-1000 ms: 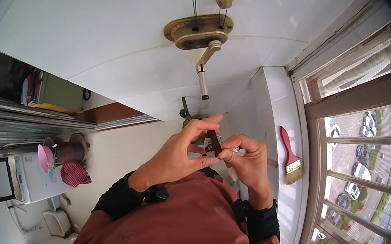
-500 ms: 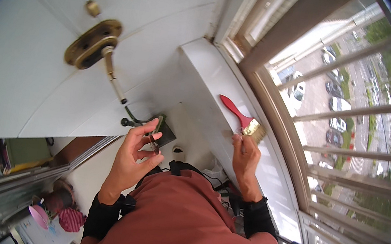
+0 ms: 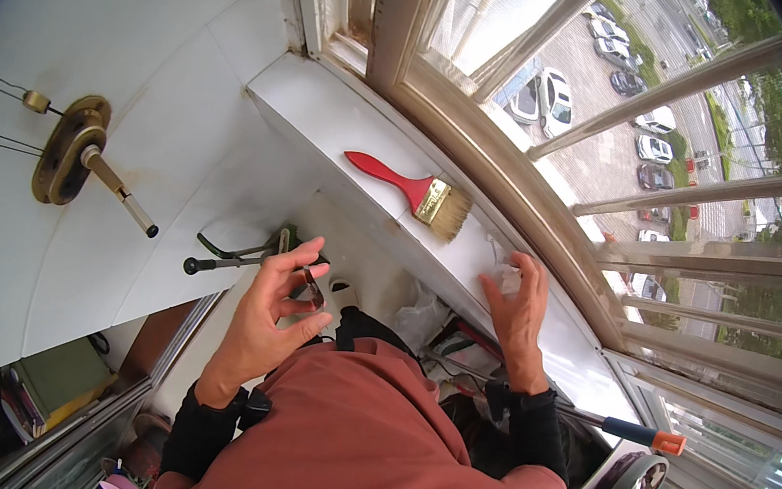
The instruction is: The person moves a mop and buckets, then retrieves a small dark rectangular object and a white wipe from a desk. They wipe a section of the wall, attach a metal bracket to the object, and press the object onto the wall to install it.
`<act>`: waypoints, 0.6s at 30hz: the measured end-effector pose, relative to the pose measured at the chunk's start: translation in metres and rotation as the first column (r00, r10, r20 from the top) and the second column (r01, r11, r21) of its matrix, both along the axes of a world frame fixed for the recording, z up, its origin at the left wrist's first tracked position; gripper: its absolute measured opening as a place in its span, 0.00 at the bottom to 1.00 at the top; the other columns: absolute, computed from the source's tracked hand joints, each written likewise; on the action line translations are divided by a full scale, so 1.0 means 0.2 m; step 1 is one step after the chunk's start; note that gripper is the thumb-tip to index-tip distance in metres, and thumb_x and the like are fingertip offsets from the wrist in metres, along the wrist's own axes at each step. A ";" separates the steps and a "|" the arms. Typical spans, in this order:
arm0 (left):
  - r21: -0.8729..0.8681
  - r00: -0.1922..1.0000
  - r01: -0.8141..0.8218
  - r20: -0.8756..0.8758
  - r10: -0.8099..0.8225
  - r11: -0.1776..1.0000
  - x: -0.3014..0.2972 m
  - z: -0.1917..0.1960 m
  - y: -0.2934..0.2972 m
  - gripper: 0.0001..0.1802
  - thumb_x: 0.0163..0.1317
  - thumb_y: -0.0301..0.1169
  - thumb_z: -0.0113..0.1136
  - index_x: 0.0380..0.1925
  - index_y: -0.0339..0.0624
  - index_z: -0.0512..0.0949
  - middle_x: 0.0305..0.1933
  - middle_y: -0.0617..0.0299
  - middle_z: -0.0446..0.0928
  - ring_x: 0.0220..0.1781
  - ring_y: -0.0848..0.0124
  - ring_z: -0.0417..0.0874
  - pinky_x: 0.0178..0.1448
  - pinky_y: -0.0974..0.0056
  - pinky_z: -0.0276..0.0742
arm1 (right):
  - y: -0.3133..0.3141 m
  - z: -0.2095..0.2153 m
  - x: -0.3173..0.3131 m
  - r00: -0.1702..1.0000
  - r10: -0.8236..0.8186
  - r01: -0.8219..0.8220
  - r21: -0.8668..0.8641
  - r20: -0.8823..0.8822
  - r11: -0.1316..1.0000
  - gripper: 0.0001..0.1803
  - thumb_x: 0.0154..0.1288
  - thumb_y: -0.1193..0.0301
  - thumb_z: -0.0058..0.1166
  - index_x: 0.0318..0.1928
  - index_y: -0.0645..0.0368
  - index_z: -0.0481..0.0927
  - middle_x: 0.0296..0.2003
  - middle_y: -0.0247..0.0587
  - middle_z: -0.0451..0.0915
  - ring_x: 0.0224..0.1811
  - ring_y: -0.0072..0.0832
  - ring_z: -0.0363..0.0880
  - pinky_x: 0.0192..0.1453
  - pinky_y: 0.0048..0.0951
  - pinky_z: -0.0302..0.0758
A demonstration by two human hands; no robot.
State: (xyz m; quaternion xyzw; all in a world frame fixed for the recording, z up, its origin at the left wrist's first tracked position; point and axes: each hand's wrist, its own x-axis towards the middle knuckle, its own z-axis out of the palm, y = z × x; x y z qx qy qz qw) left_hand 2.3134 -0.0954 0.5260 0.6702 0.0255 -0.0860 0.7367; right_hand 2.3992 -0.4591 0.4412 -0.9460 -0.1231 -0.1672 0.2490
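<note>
A big window (image 3: 571, 120) with pale bars fills the top right, and cars stand far below outside it. Under the window runs a long white sill (image 3: 349, 122). On the sill lies a paintbrush (image 3: 409, 190) with a red handle and light bristles; the bristles point toward the right hand. The right hand (image 3: 518, 309) lies on the sill just past the brush, fingers spread, with its fingertips on a small see-through piece (image 3: 508, 279) that looks like a bit of plastic wrap. I cannot tell if the right hand grips it or only presses on it. Left of the sill, on the white wall, sits a brass plate with a rod (image 3: 81, 156) sticking out. Below the sill, near the brush's handle side, the left hand (image 3: 275, 313) is held up in the air. Its thumb and fingers are bent close around a small dark thing (image 3: 312, 285), too small to name. Just behind the left hand a dark metal tool with green on it (image 3: 248, 254) shows. Under the right hand's wrist a blue and orange handle (image 3: 641, 434) pokes out.
</note>
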 end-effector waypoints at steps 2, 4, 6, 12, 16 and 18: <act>0.004 1.000 0.013 0.007 -0.013 1.000 0.00 0.00 -0.01 0.36 0.64 0.18 0.67 0.70 0.41 0.63 0.82 0.47 0.57 0.76 0.56 0.71 0.64 0.59 0.85 | -0.03 0.00 -0.04 0.997 -0.056 0.054 0.029 0.047 0.998 0.36 0.49 0.65 0.80 0.57 0.57 0.75 0.52 0.49 0.79 0.55 0.50 0.77 0.57 0.45 0.74; -0.002 1.000 0.024 0.002 -0.024 1.000 0.01 -0.01 -0.03 0.36 0.64 0.18 0.67 0.70 0.41 0.63 0.81 0.47 0.58 0.76 0.56 0.71 0.64 0.59 0.84 | -0.05 0.01 -0.08 0.988 -0.097 0.099 -0.008 0.122 0.995 0.38 0.47 0.63 0.81 0.58 0.56 0.75 0.52 0.49 0.78 0.54 0.50 0.77 0.58 0.45 0.74; -0.010 0.999 0.033 -0.005 -0.033 0.999 0.01 -0.02 -0.04 0.36 0.64 0.19 0.69 0.70 0.41 0.63 0.81 0.47 0.58 0.76 0.56 0.71 0.63 0.60 0.84 | -0.08 0.02 -0.11 0.970 -0.138 0.161 -0.101 0.203 0.982 0.37 0.47 0.62 0.82 0.57 0.55 0.76 0.51 0.49 0.78 0.53 0.50 0.77 0.59 0.46 0.74; -0.017 0.999 0.049 -0.015 -0.049 0.999 0.00 -0.03 -0.07 0.35 0.64 0.18 0.68 0.69 0.41 0.64 0.81 0.47 0.58 0.76 0.56 0.72 0.63 0.61 0.84 | -0.13 -0.01 -0.15 0.949 -0.259 0.273 -0.055 0.182 0.960 0.34 0.49 0.60 0.81 0.55 0.57 0.80 0.46 0.45 0.75 0.48 0.45 0.77 0.51 0.42 0.77; -0.009 0.999 0.036 -0.009 -0.036 0.999 -0.04 -0.03 -0.05 0.35 0.65 0.18 0.68 0.69 0.41 0.64 0.80 0.48 0.60 0.75 0.56 0.73 0.61 0.62 0.85 | -0.16 -0.06 -0.17 0.965 -0.234 0.237 -0.019 0.116 0.971 0.32 0.61 0.65 0.73 0.65 0.55 0.79 0.52 0.47 0.76 0.48 0.40 0.78 0.49 0.36 0.79; -0.009 0.999 0.037 0.005 -0.037 0.999 -0.07 -0.02 -0.03 0.34 0.65 0.18 0.68 0.69 0.40 0.65 0.78 0.48 0.62 0.75 0.56 0.73 0.60 0.62 0.85 | -0.17 -0.06 -0.19 0.966 -0.235 0.233 0.025 0.108 0.972 0.29 0.68 0.67 0.68 0.68 0.55 0.78 0.54 0.47 0.76 0.47 0.37 0.79 0.47 0.34 0.80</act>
